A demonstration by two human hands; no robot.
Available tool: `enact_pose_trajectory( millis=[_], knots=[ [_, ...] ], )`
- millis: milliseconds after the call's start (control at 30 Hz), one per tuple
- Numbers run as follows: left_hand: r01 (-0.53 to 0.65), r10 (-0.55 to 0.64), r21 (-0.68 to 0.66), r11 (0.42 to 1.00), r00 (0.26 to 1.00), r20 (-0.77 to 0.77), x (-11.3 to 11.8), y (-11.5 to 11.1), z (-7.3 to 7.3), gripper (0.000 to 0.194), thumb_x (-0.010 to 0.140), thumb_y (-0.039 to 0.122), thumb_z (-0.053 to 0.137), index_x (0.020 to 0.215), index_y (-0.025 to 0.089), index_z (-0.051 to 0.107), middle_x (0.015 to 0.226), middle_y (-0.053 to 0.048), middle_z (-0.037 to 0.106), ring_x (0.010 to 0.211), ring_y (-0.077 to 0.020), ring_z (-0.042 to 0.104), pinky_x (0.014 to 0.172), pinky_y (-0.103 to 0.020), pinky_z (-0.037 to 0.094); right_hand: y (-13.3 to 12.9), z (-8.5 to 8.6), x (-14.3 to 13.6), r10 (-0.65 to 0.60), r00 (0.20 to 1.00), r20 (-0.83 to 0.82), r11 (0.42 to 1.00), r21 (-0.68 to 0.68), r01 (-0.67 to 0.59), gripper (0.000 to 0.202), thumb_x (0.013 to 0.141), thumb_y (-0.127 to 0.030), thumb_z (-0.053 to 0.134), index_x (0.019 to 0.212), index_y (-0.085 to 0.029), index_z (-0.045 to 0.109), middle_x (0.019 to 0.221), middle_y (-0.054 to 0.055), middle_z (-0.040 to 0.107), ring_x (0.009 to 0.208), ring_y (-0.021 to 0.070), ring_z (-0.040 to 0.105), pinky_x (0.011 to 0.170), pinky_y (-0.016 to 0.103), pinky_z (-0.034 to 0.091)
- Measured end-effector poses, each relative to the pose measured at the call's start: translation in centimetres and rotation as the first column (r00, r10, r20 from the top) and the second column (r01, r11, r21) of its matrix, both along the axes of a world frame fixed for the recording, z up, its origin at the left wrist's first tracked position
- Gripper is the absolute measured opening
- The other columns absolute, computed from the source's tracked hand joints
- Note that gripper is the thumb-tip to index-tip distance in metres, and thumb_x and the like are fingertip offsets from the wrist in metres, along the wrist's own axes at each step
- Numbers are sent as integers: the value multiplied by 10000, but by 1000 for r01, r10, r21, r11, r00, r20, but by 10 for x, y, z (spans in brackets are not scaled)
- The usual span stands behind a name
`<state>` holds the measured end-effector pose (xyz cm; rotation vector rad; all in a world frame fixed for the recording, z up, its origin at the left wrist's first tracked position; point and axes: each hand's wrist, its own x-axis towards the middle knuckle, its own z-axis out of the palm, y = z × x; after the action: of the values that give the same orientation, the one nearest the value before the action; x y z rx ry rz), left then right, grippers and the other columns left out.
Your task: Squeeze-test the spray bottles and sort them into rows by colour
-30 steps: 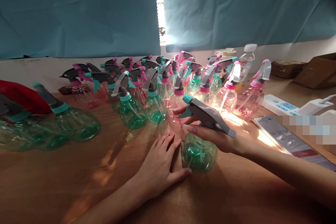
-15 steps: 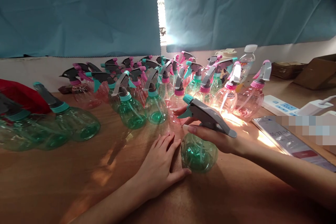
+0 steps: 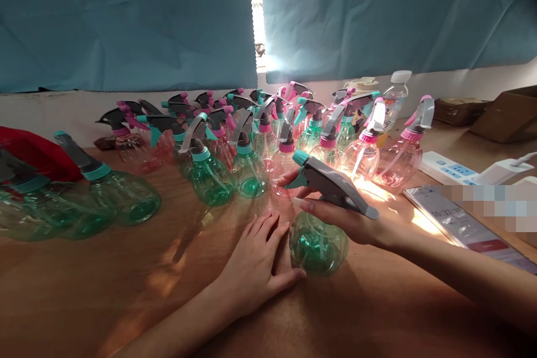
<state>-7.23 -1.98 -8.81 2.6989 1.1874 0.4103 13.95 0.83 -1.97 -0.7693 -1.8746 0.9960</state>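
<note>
A green spray bottle with a grey and teal trigger head stands on the wooden table in front of me. My right hand is closed around its neck, just under the trigger head, and hides the collar. My left hand lies flat on the table to the left of the bottle, fingers spread, its thumb tip close by the bottle's base. Just beyond my hands are another green spray bottle and a pink spray bottle, the pink one partly hidden behind my right fingers.
Several more green and pink spray bottles crowd the back. At the left are several green ones, including a teal-collared bottle, by a red cloth. On the right lie a phone, a power strip and a cardboard box.
</note>
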Motion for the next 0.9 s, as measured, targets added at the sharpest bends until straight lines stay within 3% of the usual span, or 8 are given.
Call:
enact_pose_trajectory(
  millis=[233, 433, 767, 900],
  knots=[
    [-5, 1, -49, 999, 998, -63, 3, 0, 7, 767, 845, 628, 573, 1377, 94, 430, 1453, -219, 407, 1357, -373, 329, 1100, -564, 270, -1, 2, -3, -79, 996, 47, 997, 25, 77, 219, 871, -359, 611, 1062, -253, 590, 948, 17, 644, 806, 160, 639, 668, 282, 532],
    [-9, 7, -48, 999, 999, -51, 1, -1, 6, 755, 848, 609, 583, 1383, 98, 430, 1461, -212, 401, 1361, -371, 327, 1100, -568, 269, -6, 15, -6, -46, 999, 24, 997, 70, 44, 55, 892, -247, 575, 895, -204, 541, 848, -22, 588, 714, 87, 585, 637, 206, 487],
    [-9, 5, -63, 998, 998, -67, 0, -2, 8, 759, 850, 605, 585, 1393, 102, 419, 1474, -208, 384, 1366, -365, 319, 1104, -556, 268, -4, 10, 1, -165, 971, 175, 981, 134, 142, 175, 894, -375, 577, 820, -223, 533, 667, -61, 511, 560, 77, 468, 525, 235, 381],
    [-12, 9, -50, 999, 998, -57, 1, -1, 7, 741, 851, 608, 579, 1388, 120, 424, 1468, -196, 397, 1360, -359, 330, 1101, -554, 275, -3, 5, -1, -139, 982, 124, 987, 98, 127, 174, 878, -405, 588, 924, -237, 583, 729, -35, 562, 608, 107, 527, 568, 260, 434]
  ],
)
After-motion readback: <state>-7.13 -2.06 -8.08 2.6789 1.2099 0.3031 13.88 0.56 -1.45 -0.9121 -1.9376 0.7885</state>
